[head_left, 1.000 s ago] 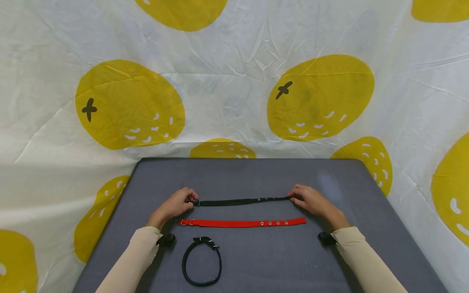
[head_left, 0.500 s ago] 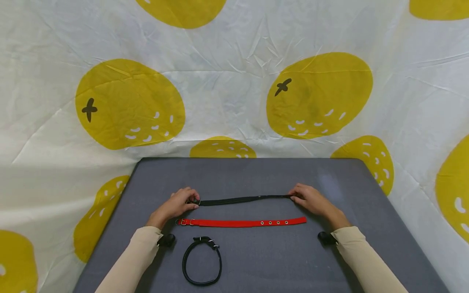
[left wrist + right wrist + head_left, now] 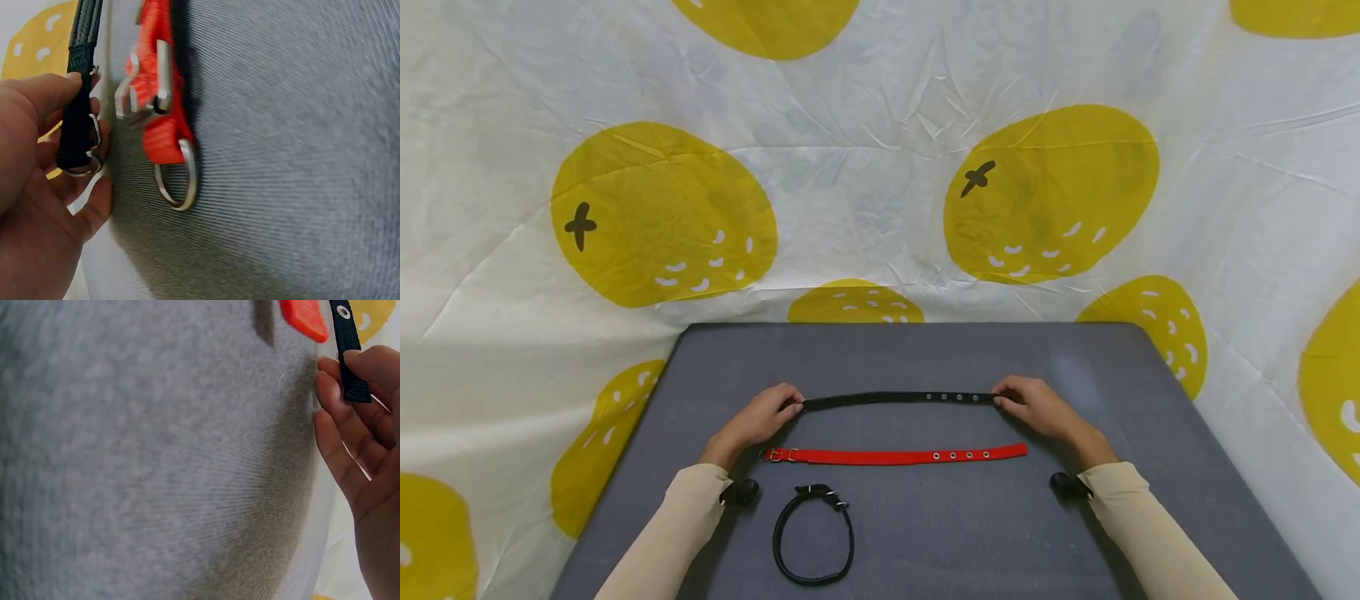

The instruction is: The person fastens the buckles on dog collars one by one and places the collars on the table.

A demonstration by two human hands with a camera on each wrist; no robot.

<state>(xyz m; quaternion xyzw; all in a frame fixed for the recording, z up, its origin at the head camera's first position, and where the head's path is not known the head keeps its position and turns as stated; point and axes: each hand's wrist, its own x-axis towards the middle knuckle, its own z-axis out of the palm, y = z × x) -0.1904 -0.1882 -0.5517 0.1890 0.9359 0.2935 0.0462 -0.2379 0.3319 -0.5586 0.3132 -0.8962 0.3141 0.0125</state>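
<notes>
A black collar [image 3: 880, 398] is stretched sideways between both hands near the middle of the table. My left hand [image 3: 760, 417] pinches its buckle end; the left wrist view shows the thumb over the black strap [image 3: 78, 119], with metal rings and buckle below. The right hand [image 3: 1036, 406] pinches the plain tip between thumb and fingers, just past a row of metal eyelets. Nearer me, a red collar [image 3: 865, 457] lies flat, its buckle and D-ring to the left and eyelets to the right. Another black collar [image 3: 777, 542], buckled into a loop, lies closest to me.
The grey table [image 3: 955, 533] has rounded far corners. Behind it hangs a pale cloth [image 3: 865, 217] printed with yellow fruit. A small black camera is strapped at each wrist, near the beige sleeves [image 3: 677, 525].
The held black collar has turned over from edge-on, so its eyelets face up, and its middle sits slightly farther away. The left fingers have shifted on the buckle end. Other collars have stayed put.
</notes>
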